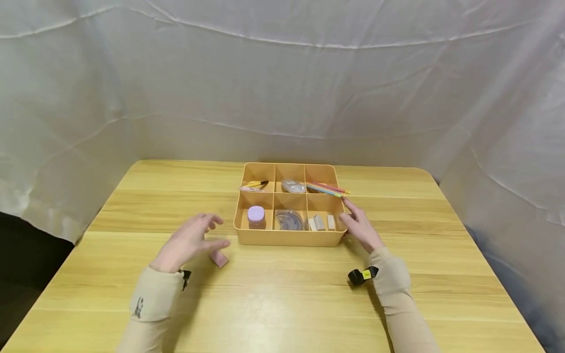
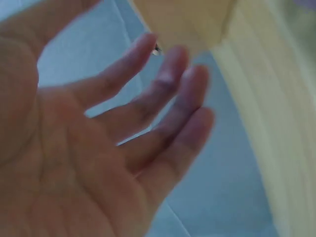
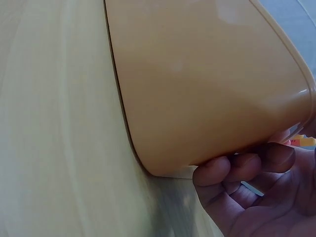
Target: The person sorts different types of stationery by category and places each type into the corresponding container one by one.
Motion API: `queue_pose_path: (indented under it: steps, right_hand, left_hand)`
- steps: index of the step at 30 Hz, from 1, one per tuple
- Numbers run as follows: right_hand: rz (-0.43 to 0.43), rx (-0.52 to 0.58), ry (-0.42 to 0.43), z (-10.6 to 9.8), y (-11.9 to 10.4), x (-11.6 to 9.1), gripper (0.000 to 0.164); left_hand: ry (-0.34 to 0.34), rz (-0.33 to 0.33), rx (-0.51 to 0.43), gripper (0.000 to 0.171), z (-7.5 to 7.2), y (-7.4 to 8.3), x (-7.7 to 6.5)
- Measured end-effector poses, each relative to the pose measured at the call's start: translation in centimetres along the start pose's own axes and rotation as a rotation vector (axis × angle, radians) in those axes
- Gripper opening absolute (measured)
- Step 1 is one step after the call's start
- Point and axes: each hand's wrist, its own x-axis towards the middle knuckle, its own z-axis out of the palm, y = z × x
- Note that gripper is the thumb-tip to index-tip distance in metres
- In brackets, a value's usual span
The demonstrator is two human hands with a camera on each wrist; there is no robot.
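A tan six-compartment organizer box (image 1: 291,239) stands on the table. My right hand (image 1: 363,229) holds it at its right front corner; in the right wrist view the curled fingers (image 3: 242,168) press against the outer wall (image 3: 197,84), and the thumb lies by the rim. My left hand (image 1: 187,242) hovers left of the box, its fingers loosely bent and apart, nothing between them. Just beneath its thumb lies a small pink block (image 1: 219,258) on the table, partly hidden. In the left wrist view the palm (image 2: 64,163) appears bare.
Inside the box are a purple-lidded jar (image 1: 256,215), a clear protractor (image 1: 290,220), white erasers (image 1: 319,223), a clear oval item (image 1: 293,186), yellow and pink pens (image 1: 254,186), and colored pencils (image 1: 326,189) sticking out rightward. A pale curtain (image 1: 282,88) surrounds the wooden table (image 1: 282,304).
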Motion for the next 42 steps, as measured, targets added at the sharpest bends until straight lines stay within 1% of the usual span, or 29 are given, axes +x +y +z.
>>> queue_pose_path:
  steps: [4, 5, 7, 10, 15, 18, 24, 27, 29, 31, 34, 38, 40, 42]
  right_hand:
    - [0.01, 0.001, 0.013, -0.1, 0.1, -0.1, 0.062]
    - [0.011, -0.002, 0.012, 0.0, 0.1, -0.1, 0.062]
    - [0.011, -0.004, 0.012, 0.1, 0.1, -0.2, 0.062]
    - [0.01, 0.007, 0.014, 0.3, 0.1, -0.2, 0.062]
    - [0.002, 0.019, 0.018, 0.3, 0.1, -0.1, 0.062]
    - [0.003, 0.018, 0.015, 0.2, 0.1, -0.1, 0.062]
    - [0.002, 0.022, 0.01, 0.3, 0.1, -0.1, 0.062]
    - [0.0, 0.025, 0.015, 0.2, 0.0, -0.2, 0.062]
    - [-0.001, 0.023, 0.016, 0.2, 0.0, -0.2, 0.062]
    - [-0.001, 0.02, 0.016, 0.2, 0.0, -0.2, 0.063]
    - [-0.002, 0.013, 0.013, 0.1, -0.2, -0.3, 0.063]
    - [0.0, 0.012, 0.009, 0.1, -0.3, -0.3, 0.063]
    - [0.002, 0.02, 0.008, 0.1, -0.3, -0.3, 0.063]
    - [0.003, 0.028, 0.007, 0.1, -0.3, -0.2, 0.063]
  left_hand:
    - [-0.149, -0.09, 0.037, 0.069, 0.7, -1.2, -0.5]
    - [-0.179, -0.111, 0.049, 0.07, 0.9, -1.4, -0.5]
    - [-0.216, -0.131, 0.072, 0.073, 1.3, -1.7, -0.4]
    - [-0.24, -0.16, 0.102, 0.072, 1.8, -2.0, -0.3]
    - [-0.256, -0.195, 0.135, 0.072, 2.1, -2.0, 0.3]
    - [-0.259, -0.214, 0.134, 0.065, 2.2, -2.0, 0.8]
    - [-0.257, -0.214, 0.094, 0.051, 2.1, -2.2, 1.6]
    - [-0.236, -0.215, 0.06, 0.044, 2.1, -2.2, 2.1]
    - [-0.207, -0.204, 0.048, 0.041, 2.1, -2.2, 2.5]
    - [-0.167, -0.177, 0.048, 0.037, 2.2, -2.3, 2.7]
    - [-0.1, -0.105, 0.077, 0.033, 2.3, -2.5, 2.9]
    - [-0.011, -0.01, 0.148, 0.02, 2.6, -2.9, 2.9]
    - [0.024, 0.011, 0.177, 0.015, 2.7, -3.0, 2.8]
    - [0.051, 0.017, 0.191, 0.012, 2.8, -3.0, 2.8]
